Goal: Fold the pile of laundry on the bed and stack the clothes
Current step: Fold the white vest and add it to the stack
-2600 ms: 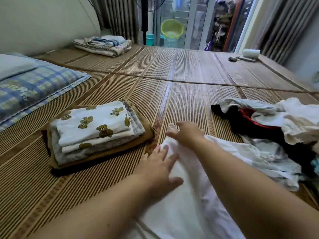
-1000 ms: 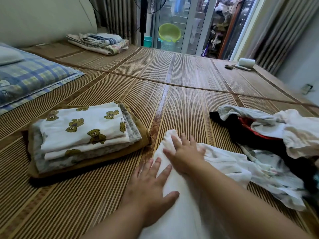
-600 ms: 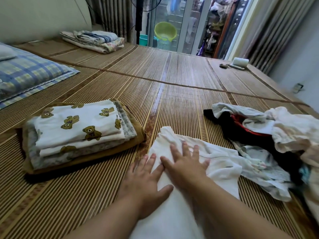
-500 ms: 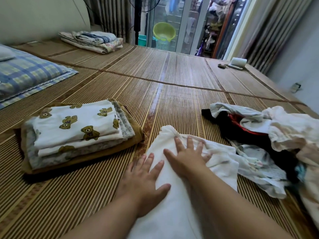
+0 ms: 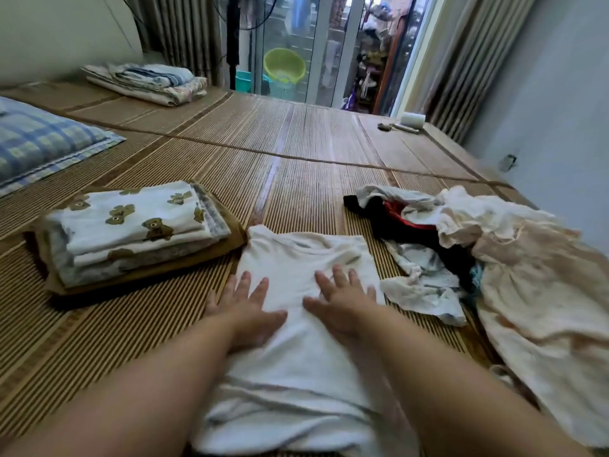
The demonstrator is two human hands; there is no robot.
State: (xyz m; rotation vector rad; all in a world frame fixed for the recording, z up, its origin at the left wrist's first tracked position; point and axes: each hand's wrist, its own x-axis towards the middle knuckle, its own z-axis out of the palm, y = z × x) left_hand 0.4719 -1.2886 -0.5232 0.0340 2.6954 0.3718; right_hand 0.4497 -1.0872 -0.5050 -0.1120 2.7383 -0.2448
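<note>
White shirt [image 5: 296, 324] lies on the bed's mat [image 5: 296, 179]; left hand [image 5: 245, 311] and right hand [image 5: 342, 308] press flat, fingers spread. Folded stack [image 5: 131, 232] at ten o'clock, unfolded pile [image 5: 461, 245] touching at two.

A white garment [image 5: 306, 258] is pressed flat under the left hand [image 5: 244, 311] and right hand [image 5: 342, 305], fingers spread

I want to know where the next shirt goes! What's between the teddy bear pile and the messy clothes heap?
In the head view, the white garment lies there on the mat, both hands pressed flat on it.
</note>
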